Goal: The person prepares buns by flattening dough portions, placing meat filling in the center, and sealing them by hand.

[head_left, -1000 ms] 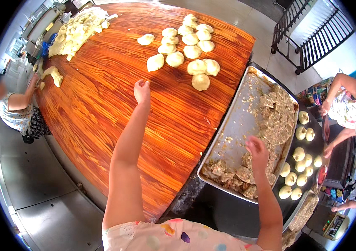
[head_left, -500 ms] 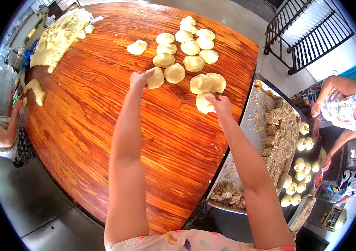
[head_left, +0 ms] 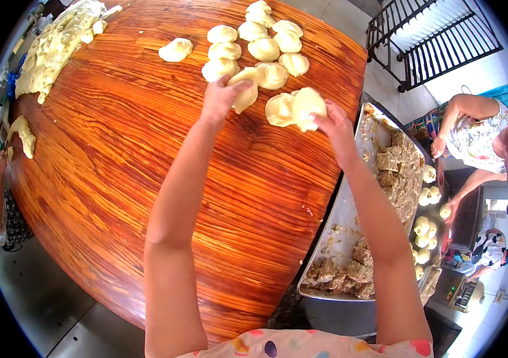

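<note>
A flat round dough piece [head_left: 245, 90] is pinched at its left edge by my left hand [head_left: 218, 100], tilted up over the wooden table. My right hand [head_left: 336, 124] grips the right edge of another dough disc [head_left: 309, 107], which is also tipped up. That disc partly covers a dough round [head_left: 281, 110] beside it. Just beyond my hands, several more pale yellow dough rounds [head_left: 272, 76] lie close together, some overlapping. A single dough round [head_left: 176, 50] sits apart to their left.
The wooden table [head_left: 111, 179] bears a large dough mass [head_left: 57, 48] and a dough strip [head_left: 23, 136] at left. A metal tray [head_left: 331, 244] of chunky brown filling [head_left: 400, 173] stands at right. Beyond it, a co-worker's hand [head_left: 452, 209] is near dough balls [head_left: 424, 230]. A dark rack [head_left: 439, 48] stands behind.
Both hands have lifted their dough discs and moved slightly up and right. The left one was on a flat disc beside another; the right one's disc has tilted up. The view has shifted a little.
</note>
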`<state>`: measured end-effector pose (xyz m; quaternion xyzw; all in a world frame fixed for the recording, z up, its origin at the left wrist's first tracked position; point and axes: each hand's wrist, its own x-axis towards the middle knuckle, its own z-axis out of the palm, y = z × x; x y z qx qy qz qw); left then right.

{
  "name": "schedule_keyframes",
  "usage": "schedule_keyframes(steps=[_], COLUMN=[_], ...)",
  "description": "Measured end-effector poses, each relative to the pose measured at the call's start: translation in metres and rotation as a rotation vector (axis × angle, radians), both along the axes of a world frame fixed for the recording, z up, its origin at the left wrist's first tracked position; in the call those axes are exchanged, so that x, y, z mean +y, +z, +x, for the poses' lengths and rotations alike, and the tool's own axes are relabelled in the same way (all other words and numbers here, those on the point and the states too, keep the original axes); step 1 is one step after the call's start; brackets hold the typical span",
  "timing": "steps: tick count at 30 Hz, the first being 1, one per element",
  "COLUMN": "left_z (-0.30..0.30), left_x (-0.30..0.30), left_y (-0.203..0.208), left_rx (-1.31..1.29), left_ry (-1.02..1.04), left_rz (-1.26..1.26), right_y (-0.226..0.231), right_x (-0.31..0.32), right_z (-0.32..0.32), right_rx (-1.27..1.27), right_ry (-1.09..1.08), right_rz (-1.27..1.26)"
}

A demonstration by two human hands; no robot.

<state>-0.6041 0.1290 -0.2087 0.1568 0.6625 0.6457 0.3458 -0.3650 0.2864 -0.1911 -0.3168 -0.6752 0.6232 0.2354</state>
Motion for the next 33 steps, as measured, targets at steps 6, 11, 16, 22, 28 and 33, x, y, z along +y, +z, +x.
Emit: schedule_keyframes(steps=[6, 11, 16, 22, 28, 33], left_z=[0.023, 0.037, 0.033, 0.065, 0.156, 0.286], left_x=[-0.011, -0.018, -0.012, -0.021, -0.138, -0.233], left_y=[0.003, 0.024, 0.023, 0.010, 0.065, 0.088], left_rx=[-0.224, -0.343, 0.003, -0.361, -0.542, -0.781], left_ry=[0.002, -0.212, -0.502, -0.287, -0.273, -0.345], left_rz=[0.066, 0.065, -0.090, 0.347, 0.276, 0.232], right_y=[-0.007, 0.001, 0.020, 0.016, 0.046, 0.105], right_x=[0.028, 0.029, 0.008, -0.038, -0.123, -0.220], right_z=[-0.023, -0.029, -0.038, -0.015, 0.104, 0.259], right_rx=[-0.063, -0.177, -0.316, 0.081, 0.133, 0.098], right_ry=[-0.080, 0.041, 0.168, 0.129, 0.160, 0.140], right_rz=[-0.258, -0.426, -0.142, -0.459, -0.768, -0.811])
